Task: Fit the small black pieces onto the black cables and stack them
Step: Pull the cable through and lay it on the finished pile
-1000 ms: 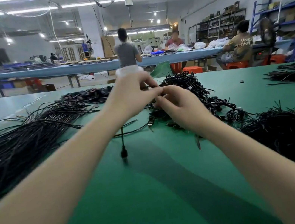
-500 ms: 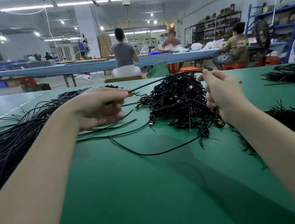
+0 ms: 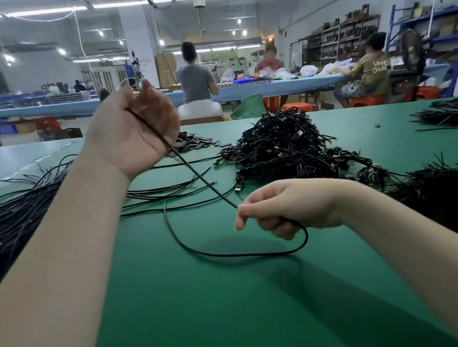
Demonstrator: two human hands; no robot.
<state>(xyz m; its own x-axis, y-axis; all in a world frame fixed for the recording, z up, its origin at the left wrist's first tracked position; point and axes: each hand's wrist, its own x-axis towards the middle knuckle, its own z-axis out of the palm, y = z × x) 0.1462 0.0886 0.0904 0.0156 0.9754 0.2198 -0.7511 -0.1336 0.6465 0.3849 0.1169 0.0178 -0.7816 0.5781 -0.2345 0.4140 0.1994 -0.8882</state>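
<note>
Two bare hands share one black cable (image 3: 189, 165) above the green table (image 3: 218, 328). At about eleven o'clock, the raised left hand (image 3: 134, 131) shows its palm, fingers loosely curled round the cable's upper stretch. At four o'clock from it, the right hand (image 3: 286, 209) is closed round the same cable, which loops beneath onto the table. Finished cables form a tangled heap (image 3: 278, 146) at one o'clock; loose cables (image 3: 0, 219) fan out at nine; small black pieces (image 3: 195, 144) lie just beyond the left wrist.
</note>
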